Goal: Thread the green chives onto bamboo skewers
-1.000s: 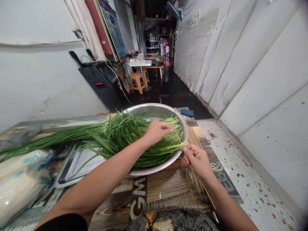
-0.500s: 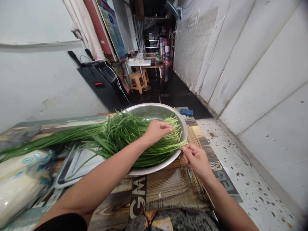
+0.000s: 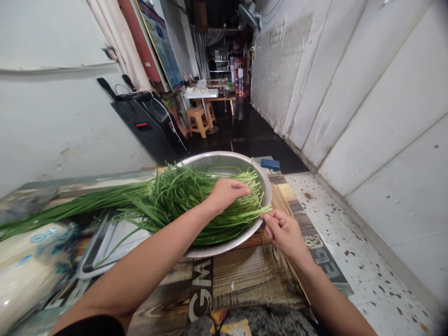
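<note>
A heap of garlic chives (image 3: 178, 191) fills a round metal basin (image 3: 224, 156), leaves to the left and pale stem ends to the right. Over the stems is my left hand (image 3: 228, 192), thumb and fingers pinched together; whatever they hold is too small to make out. My right hand (image 3: 284, 233) is closed at the basin's right rim, its fingertips on the pale ends of a few chives that reach over the edge. Thin bamboo skewers (image 3: 284, 200) lie on the table beside and under this hand.
More long chives (image 3: 70, 210) stretch leftward across the wooden-patterned table (image 3: 245, 280). A metal tray (image 3: 91, 267) and a plastic-wrapped pale package (image 3: 35, 266) are at left. A small blue box (image 3: 270, 164) sits behind the basin. A white wall (image 3: 378, 116) runs along the right.
Both hands keep nearly the same place and the same grip. The view has shifted only slightly.
</note>
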Demonstrator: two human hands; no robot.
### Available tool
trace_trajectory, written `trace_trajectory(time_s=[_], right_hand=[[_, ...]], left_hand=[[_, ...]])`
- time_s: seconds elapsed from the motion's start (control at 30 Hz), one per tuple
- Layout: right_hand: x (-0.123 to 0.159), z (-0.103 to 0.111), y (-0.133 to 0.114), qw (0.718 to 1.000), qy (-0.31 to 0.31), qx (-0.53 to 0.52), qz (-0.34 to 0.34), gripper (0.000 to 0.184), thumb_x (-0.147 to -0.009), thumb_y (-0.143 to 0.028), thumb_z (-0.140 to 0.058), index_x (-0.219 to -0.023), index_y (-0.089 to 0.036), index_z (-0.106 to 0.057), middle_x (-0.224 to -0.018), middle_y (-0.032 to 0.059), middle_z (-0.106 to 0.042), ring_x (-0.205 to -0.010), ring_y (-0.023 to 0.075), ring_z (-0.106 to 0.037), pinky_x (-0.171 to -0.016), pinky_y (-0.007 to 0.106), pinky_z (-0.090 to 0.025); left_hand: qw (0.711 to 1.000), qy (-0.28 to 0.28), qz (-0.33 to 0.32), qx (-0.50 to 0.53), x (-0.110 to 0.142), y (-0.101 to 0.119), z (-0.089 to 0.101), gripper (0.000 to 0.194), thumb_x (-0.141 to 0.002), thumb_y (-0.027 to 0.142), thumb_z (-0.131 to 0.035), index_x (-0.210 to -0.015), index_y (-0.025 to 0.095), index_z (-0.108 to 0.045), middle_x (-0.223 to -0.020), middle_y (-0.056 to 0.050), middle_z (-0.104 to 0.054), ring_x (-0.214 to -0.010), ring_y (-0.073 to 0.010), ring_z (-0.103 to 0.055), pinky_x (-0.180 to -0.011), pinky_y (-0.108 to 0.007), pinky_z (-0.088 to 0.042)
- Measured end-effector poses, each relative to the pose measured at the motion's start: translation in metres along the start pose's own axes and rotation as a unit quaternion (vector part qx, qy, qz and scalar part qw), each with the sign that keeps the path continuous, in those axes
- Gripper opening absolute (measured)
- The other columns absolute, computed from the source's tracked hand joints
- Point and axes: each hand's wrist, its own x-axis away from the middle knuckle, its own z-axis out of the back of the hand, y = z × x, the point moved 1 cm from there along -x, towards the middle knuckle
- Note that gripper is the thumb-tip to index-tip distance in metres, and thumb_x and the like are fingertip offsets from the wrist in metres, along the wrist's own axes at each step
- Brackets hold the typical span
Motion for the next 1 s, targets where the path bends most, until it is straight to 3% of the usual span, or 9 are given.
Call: trace_trajectory(time_s=[0.2, 0.4, 0.87, 0.93, 1.0], right_hand=[[-0.001, 0.001, 0.001, 1.000, 0.011, 0.007, 0.012, 0.027, -0.080, -0.041, -0.057, -0.072, -0.016, -0.053, -0.042, -0.0079, -0.043, -0.033, 0.0038, -0.030, -0.034, 0.017, -0.022], [-0.001, 0.002, 0.002, 1.000, 0.011, 0.013, 0.015, 0.028, -0.080, -0.042, -0.057, -0.073, -0.016, -0.054, -0.043, -0.0076, -0.043, -0.035, 0.0043, -0.032, -0.035, 0.017, -0.023], [0.000, 0.001, 0.003, 1.000, -0.002, -0.009, 0.011, 0.026, -0.082, -0.039, -0.056, -0.074, -0.015, -0.052, -0.044, -0.0083, -0.042, -0.034, 0.0033, -0.030, -0.034, 0.017, -0.023], [-0.001, 0.001, 0.002, 1.000, -0.001, -0.011, 0.012, 0.025, -0.082, -0.039, -0.056, -0.075, -0.015, -0.052, -0.044, -0.0082, -0.043, -0.034, 0.0034, -0.030, -0.034, 0.017, -0.023], [-0.001, 0.002, 0.002, 1.000, 0.006, -0.007, 0.017, 0.025, -0.082, -0.039, -0.056, -0.074, -0.015, -0.052, -0.044, -0.0081, -0.043, -0.035, 0.0035, -0.031, -0.035, 0.017, -0.023]], left_hand=[[1.000, -0.010, -0.017, -0.010, 0.003, 0.003, 0.003, 0.025, -0.069, 0.033, -0.064, -0.078, 0.012, -0.072, -0.073, -0.005, -0.071, -0.063, -0.0135, -0.060, -0.068, -0.026, -0.047], [0.993, 0.000, -0.079, -0.085, 0.004, 0.004, 0.002, 0.024, -0.072, 0.030, -0.063, -0.087, 0.015, -0.073, -0.090, -0.005, -0.072, -0.085, -0.0180, -0.064, -0.083, -0.029, -0.047], [0.970, -0.031, -0.183, -0.155, 0.005, 0.002, 0.001, 0.020, -0.078, 0.026, -0.058, -0.087, 0.017, -0.073, -0.090, -0.005, -0.072, -0.084, -0.0165, -0.064, -0.080, -0.028, -0.048], [0.964, -0.047, -0.204, -0.161, 0.009, 0.007, -0.002, 0.019, -0.079, 0.025, -0.058, -0.087, 0.017, -0.073, -0.089, -0.005, -0.071, -0.083, -0.0158, -0.064, -0.079, -0.027, -0.048], [0.951, -0.103, -0.232, -0.174, 0.014, 0.014, -0.005, 0.019, -0.080, 0.024, -0.056, -0.086, 0.017, -0.073, -0.086, -0.005, -0.071, -0.081, -0.0146, -0.064, -0.077, -0.025, -0.047]])
